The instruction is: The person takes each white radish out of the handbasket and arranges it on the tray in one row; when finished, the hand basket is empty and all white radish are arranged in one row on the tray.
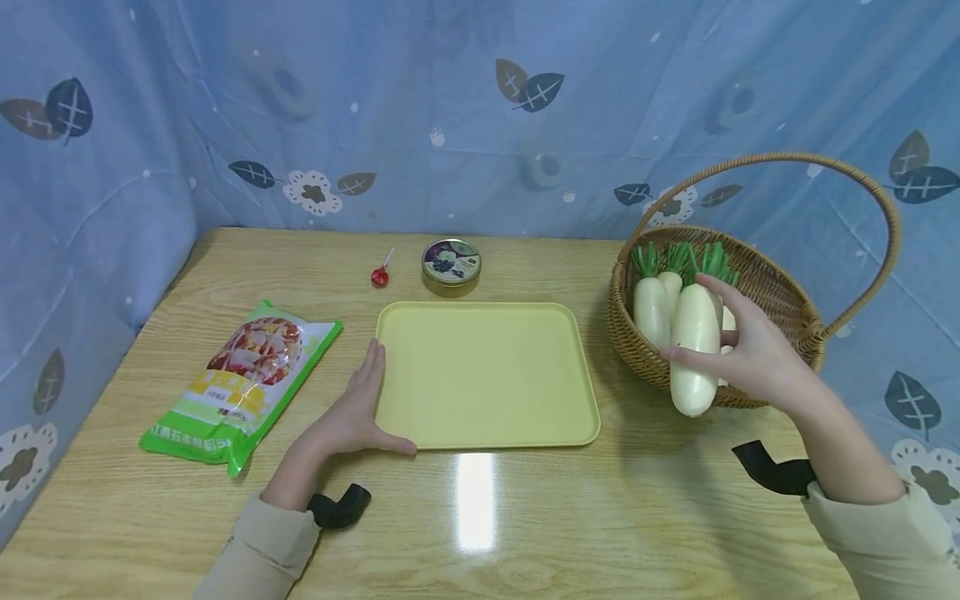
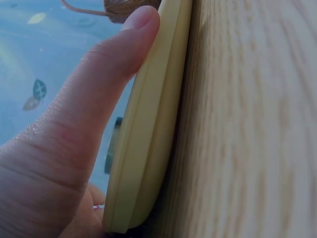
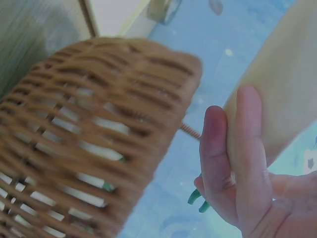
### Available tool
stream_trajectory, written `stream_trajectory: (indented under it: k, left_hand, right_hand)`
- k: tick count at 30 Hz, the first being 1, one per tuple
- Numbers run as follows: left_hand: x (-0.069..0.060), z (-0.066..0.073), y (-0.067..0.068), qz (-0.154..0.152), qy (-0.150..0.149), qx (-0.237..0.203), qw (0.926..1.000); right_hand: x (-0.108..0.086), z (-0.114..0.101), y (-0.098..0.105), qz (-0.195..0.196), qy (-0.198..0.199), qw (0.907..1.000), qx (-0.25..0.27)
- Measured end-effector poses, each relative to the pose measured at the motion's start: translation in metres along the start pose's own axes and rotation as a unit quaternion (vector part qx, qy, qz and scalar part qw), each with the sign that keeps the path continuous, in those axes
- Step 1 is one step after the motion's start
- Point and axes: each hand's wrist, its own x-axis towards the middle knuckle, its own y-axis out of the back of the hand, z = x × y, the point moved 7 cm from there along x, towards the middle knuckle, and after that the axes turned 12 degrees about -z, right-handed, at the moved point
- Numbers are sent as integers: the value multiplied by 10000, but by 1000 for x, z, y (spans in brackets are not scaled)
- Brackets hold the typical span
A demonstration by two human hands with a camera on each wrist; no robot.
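Observation:
My right hand point(image 1: 757, 346) grips a thick white radish point(image 1: 695, 367) above the front rim of the wicker basket point(image 1: 637, 350), thumb on one side and fingers on the other. In the right wrist view the radish point(image 3: 290, 74) is lifted clear of the basket wall point(image 3: 114, 94), and green leaf tips point(image 3: 198, 201) show behind my fingers. More white radishes point(image 1: 651, 308) with green tops stand inside the basket, partly hidden. My left hand point(image 1: 352, 412) rests at the near left corner of a yellow tray point(image 1: 487, 375), fingers straight along its left rim and thumb against the front edge.
A green and white food bag point(image 1: 243, 383) lies left of my left hand. Behind the tray are a red lollipop point(image 1: 380, 275) and a round tin point(image 1: 451, 265). The basket's tall handle point(image 1: 892, 225) arches up at the right. Blue patterned cloth point(image 1: 450, 117) hangs behind the table.

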Motion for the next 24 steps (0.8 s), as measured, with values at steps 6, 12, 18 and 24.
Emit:
stream_trajectory:
  k: [6, 12, 18, 24]
  left_hand:
    - [1, 0, 0, -2, 21, 17, 10000]
    - [1, 1, 0, 1, -8, 89, 10000]
    - [0, 1, 0, -6, 9, 82, 10000]
    - [0, 2, 0, 2, 47, 36, 10000]
  right_hand:
    - [0, -14, -10, -130, 117, 9998, 47]
    - [4, -20, -20, -223, 212, 9995, 9]
    - [7, -29, -31, -190, 321, 9993, -5]
    - [13, -41, -42, -177, 750, 9970, 84]
